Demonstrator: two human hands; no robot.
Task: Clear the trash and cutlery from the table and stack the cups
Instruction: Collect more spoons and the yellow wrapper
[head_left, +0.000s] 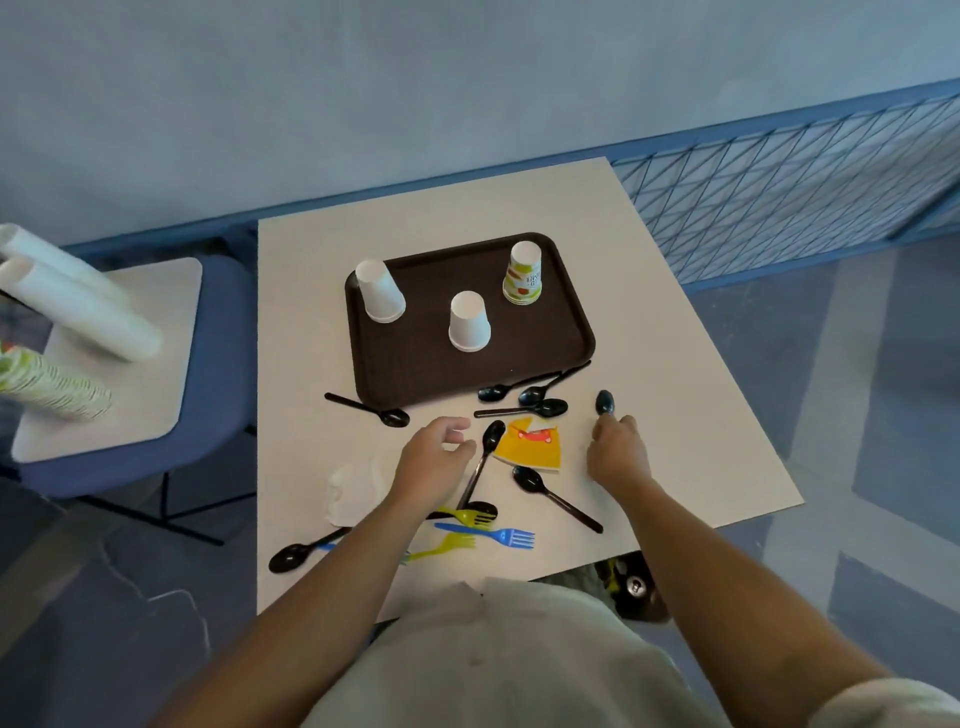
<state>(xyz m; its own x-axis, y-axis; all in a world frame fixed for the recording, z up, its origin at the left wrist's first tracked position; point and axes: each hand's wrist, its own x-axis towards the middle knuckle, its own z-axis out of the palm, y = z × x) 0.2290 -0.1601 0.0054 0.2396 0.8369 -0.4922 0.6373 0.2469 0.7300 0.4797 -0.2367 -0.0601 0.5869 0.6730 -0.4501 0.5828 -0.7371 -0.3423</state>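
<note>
Both arms stretched over the table (675, 415): right hand (618, 449) pinching a black spoon (604, 402), left hand (434, 460) loosely curled, holding nothing.

A pale blue wall (415, 78) rises behind the white rectangular bench (311, 312). A blue wire-mesh railing (779, 208) stands right; a blue padded chair (218, 364) stands left on mottled blue-grey floor (857, 415).

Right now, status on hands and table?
Right hand pinching a black spoon. Left hand open, empty. Three cups upside down on tray, unstacked. Spoons, forks, yellow wrapper still scattered.
</note>
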